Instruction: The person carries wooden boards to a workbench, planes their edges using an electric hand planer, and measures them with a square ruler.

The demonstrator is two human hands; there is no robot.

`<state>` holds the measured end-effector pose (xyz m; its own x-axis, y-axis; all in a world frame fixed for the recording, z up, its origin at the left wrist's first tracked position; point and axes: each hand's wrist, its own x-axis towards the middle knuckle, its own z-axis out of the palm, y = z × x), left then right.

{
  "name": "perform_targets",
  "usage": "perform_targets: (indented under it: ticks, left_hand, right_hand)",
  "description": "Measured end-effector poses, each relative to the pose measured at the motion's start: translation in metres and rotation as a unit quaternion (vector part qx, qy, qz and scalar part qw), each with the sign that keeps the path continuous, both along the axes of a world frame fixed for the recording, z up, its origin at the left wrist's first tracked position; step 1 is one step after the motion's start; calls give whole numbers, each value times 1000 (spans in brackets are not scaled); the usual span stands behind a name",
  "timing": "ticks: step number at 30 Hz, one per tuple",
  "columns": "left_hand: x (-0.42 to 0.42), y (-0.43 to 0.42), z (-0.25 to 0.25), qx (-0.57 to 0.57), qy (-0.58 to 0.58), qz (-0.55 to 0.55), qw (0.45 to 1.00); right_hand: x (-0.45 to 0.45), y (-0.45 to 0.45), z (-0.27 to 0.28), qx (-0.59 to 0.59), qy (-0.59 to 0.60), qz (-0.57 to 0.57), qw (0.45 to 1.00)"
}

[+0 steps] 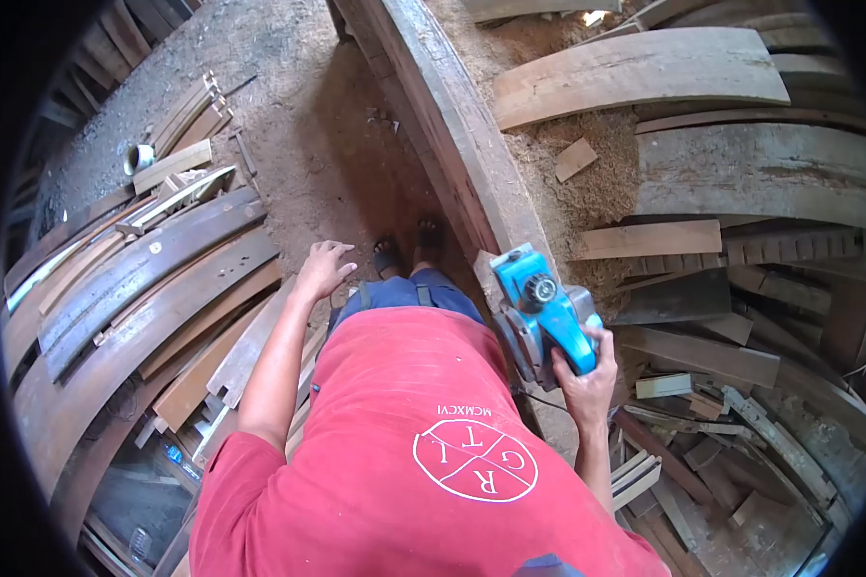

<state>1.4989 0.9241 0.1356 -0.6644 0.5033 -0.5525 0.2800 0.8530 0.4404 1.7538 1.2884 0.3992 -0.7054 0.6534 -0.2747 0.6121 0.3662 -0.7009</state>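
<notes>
While the right hand (589,377) grips a blue planer (554,319) right of the frame's centre, the left hand (323,270) hovers loosely splayed left of centre.

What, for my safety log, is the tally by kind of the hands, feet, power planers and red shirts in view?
Hands: 2, left hand and right hand
Feet: 2, left foot and right foot
Power planers: 1, the blue power planer
Shirts: 1, the red shirt
Total: 6
</notes>
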Motion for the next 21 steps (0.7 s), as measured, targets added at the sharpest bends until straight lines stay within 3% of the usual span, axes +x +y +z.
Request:
perform_targets:
  ticks: [5,11,16,19,21]
  left_hand:
    - [15,-11,3,-5,-18,79,997]
    - [31,-24,5,6,-2,139,990]
    - [17,-16,-2,44,41,133,989]
    - [10,-23,-9,66,53,131,988]
    - [10,-40,-17,79,55,153,984]
  right_hand:
    - [-50,9,-25,-26,-27,81,996]
    - [-180,6,-57,44,127,138,981]
    - [-315,11,-67,78,184,205,958]
    - [-303,15,-64,62,159,221,960]
    - [-248,13,-55,58,95,185,976]
